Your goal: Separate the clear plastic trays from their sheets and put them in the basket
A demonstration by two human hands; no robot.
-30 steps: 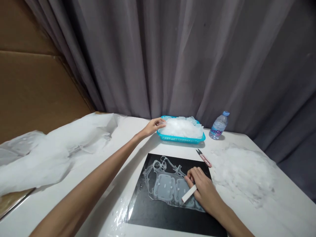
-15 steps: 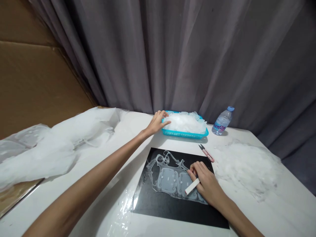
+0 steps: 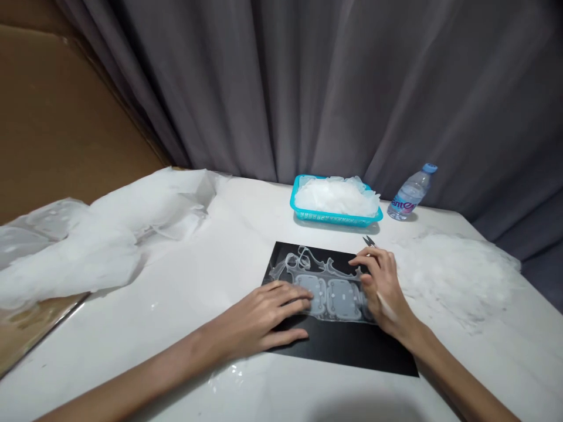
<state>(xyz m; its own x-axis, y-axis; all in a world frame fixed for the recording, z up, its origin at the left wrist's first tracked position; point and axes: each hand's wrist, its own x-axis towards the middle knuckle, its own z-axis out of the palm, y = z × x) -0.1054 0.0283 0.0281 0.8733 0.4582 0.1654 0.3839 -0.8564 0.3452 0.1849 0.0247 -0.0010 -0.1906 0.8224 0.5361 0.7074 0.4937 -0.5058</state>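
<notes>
My left hand lies flat with fingers spread. Its fingertips touch the left end of a translucent molded plastic piece, which has rounded rectangular panels and thin looping strips. Under that piece is a black sheet. Over the right end of the piece, my right hand is curled, thumb and forefinger apart. A slim white stick, blurred, is tucked against its palm. Just behind the right hand, the blades of the thread snips show, while their pink handles are hidden.
A blue basket heaped with white translucent pieces stands at the back. Right of it is a water bottle. More flimsy white material lies in a right pile and a left pile. Cardboard and a grey curtain border the table.
My left hand has come from the basket's edge down to the plastic piece. My right hand has lifted and turned, and the white stick has swung back from pointing forward-left into the palm.
</notes>
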